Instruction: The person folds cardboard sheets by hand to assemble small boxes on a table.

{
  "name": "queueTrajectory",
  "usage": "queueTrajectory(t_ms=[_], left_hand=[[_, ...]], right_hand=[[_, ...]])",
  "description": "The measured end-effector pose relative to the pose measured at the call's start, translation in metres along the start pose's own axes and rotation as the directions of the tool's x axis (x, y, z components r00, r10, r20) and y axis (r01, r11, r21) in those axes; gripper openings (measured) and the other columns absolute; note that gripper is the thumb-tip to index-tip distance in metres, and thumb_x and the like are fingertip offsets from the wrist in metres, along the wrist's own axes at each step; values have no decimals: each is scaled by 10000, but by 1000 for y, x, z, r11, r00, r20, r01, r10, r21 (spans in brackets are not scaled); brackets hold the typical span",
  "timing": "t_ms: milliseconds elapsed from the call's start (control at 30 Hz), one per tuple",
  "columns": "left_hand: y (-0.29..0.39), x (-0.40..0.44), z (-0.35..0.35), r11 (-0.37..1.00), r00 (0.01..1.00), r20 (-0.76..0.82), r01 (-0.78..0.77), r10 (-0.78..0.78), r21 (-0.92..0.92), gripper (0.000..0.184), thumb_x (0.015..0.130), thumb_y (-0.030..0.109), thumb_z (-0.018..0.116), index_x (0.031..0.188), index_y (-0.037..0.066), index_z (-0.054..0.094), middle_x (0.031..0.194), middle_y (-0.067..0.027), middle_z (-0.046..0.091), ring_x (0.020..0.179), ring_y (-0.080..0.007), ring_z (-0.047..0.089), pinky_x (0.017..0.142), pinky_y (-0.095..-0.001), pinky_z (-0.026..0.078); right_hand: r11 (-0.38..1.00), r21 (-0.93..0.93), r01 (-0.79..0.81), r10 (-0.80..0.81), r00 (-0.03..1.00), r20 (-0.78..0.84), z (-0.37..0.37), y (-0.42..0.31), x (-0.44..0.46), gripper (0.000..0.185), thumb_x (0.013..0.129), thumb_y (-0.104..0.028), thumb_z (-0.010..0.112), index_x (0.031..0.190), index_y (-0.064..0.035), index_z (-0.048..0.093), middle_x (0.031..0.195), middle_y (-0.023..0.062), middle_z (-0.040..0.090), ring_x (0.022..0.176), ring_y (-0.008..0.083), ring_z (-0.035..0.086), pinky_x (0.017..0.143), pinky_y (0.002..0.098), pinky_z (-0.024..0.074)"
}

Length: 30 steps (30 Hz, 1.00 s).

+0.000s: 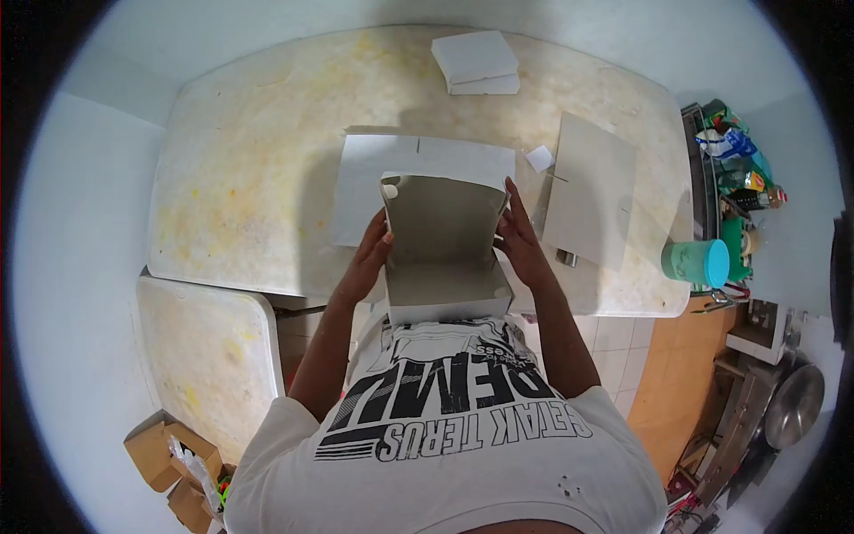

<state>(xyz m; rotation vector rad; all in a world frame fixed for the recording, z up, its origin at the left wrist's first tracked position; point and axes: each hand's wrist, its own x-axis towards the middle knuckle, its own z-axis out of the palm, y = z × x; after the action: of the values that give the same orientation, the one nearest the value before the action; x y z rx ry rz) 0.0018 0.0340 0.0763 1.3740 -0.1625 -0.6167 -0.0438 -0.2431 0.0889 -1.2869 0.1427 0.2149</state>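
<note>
A cardboard box (445, 214), white outside and grey inside, is tilted open towards me at the table's front edge, close to my shirt. My left hand (369, 256) presses on its left wall, fingers along the side. On the opposite wall, my right hand (523, 240) grips the box the same way. Partly hidden behind the box lies a flat white cardboard sheet (360, 182) with a slit in its far edge. Right of my right hand is a flat grey cardboard sheet (592, 191), also slit. A small metallic object (567, 258) sits by its near edge.
A white box (476, 64) stands at the back of the stained table (240, 169). A small white paper piece (539, 158) lies between the sheets. At the right edge are a turquoise-lidded container (698, 263) and a rack of bottles (743, 178). Opened brown cartons (178, 458) sit lower left.
</note>
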Motion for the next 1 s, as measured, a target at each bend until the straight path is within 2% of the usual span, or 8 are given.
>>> queueTrajectory(t_ms=[300, 400, 500, 600, 700, 800, 900, 1000], left_hand=[[17, 14, -28, 981, 967, 222, -155, 127, 114, 867, 922, 194, 589, 1503, 180, -54, 1453, -146, 334, 1259, -272, 430, 976, -419, 419], [25, 14, -29, 981, 949, 288, -163, 126, 108, 833, 929, 64, 534, 1497, 120, -72, 1499, -154, 265, 1196, -205, 472, 919, -352, 459], [34, 17, -25, 978, 948, 290, -169, 127, 124, 859, 927, 60, 543, 1492, 122, -101, 1483, -150, 283, 1195, -212, 473, 915, -345, 461], [44, 17, -14, 977, 957, 224, -202, 182, 70, 769, 923, 62, 561, 1495, 77, 48, 1437, -143, 337, 1159, -206, 502, 899, -324, 468], [31, 30, -18, 904, 934, 34, -353, 356, 240, 585, 915, 70, 588, 1412, 30, 281, 1366, -136, 408, 1112, -193, 538, 866, -306, 487], [37, 28, 1, 875, 937, -70, -289, 341, 388, 411, 915, 111, 605, 1265, -2, 421, 1320, -137, 451, 1040, -172, 578, 827, -288, 506], [43, 31, 21, 797, 872, -187, -300, 452, 523, 351, 920, 134, 605, 1205, -7, 458, 1160, -132, 569, 919, -149, 616, 753, -263, 523], [48, 31, 22, 824, 849, -295, -249, 439, 509, 324, 922, 149, 605, 1179, -3, 480, 1061, -115, 615, 875, -134, 622, 712, -256, 521]], right_hand=[[992, -63, 108, -112, 991, -68, -5, -8, -3, 593, 973, -327, 499, 1485, -175, 241, 1275, 69, 469, 1102, 179, 531, 918, 360, 470], [983, -159, 96, -101, 995, -20, -9, -12, 1, 601, 962, -270, 531, 1480, -152, 251, 1243, 75, 485, 1068, 174, 545, 886, 324, 487], [914, -346, 211, -205, 977, 52, -9, -18, 2, 640, 937, -42, 483, 1498, -130, 186, 1327, 71, 456, 818, 75, 489, 783, 246, 483], [837, -455, 304, -331, 944, 22, -6, -22, 1, 594, 926, -135, 578, 1451, -97, 303, 1262, 139, 472, 978, 181, 601, 856, 299, 514], [768, -513, 384, -465, 885, -33, 2, -31, 6, 490, 908, -124, 595, 1361, -27, 433, 1176, 174, 566, 886, 201, 657, 802, 325, 547], [630, -757, 172, -492, 843, -218, 18, -40, 9, 370, 898, -167, 612, 1214, 20, 563, 954, 163, 672, 759, 212, 691, 724, 338, 566], [580, -814, 36, -413, 874, -255, 18, -40, 25, 354, 894, -227, 619, 1137, 30, 611, 777, 160, 686, 685, 228, 698, 666, 344, 562], [614, -787, 50, -410, 873, -264, 19, -42, 29, 367, 896, -259, 614, 1141, 13, 617, 806, 176, 684, 732, 227, 704, 653, 339, 551]])
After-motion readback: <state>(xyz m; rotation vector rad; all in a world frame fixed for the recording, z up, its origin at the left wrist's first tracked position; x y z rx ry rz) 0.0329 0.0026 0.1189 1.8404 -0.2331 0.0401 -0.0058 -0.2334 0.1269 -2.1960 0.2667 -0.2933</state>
